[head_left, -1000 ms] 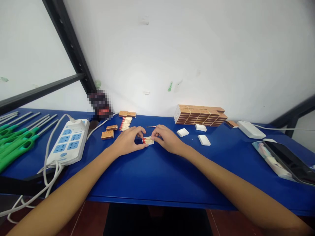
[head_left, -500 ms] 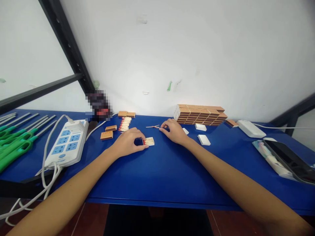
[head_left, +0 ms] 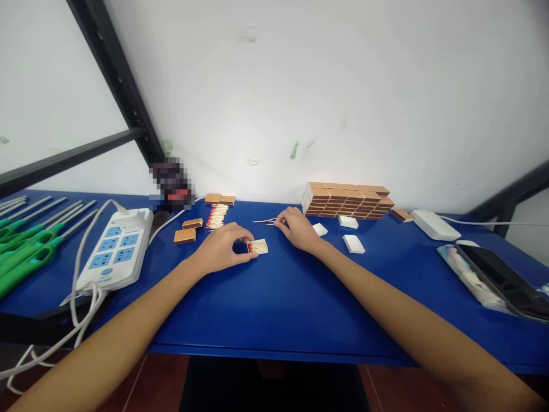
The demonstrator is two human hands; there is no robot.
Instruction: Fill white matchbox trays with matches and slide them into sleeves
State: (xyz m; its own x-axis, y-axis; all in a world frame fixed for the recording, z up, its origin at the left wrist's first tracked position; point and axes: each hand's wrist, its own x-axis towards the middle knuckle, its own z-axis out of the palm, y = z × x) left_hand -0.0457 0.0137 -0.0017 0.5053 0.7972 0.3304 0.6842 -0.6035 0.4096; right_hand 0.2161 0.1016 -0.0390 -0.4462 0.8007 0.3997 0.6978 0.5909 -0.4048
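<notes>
My left hand [head_left: 225,247] grips a small white matchbox tray [head_left: 263,250] at its left side, thumb in front and fingers behind. Matches [head_left: 257,246] with red heads lie inside the tray. A few loose matches [head_left: 262,221] lie on the blue table behind it, some of them crossing. My right hand [head_left: 295,229] is pinched at the right end of these, with a match at its fingertips. Left of the tray, a row of matches [head_left: 218,216] lies side by side. Three white tray pieces [head_left: 354,244] rest to the right of my right hand.
Stacked brown matchboxes [head_left: 343,200] stand by the wall. Several single matchboxes [head_left: 185,236] lie left of my left hand. At the left are a power strip [head_left: 118,246] with cables and green-handled tools [head_left: 34,246]. A white adapter [head_left: 435,225] and a phone [head_left: 506,277] lie right.
My right hand has shifted slightly left, and more of the white piece beside it shows. The view has moved a little. My left hand keeps its grip on the tray.
</notes>
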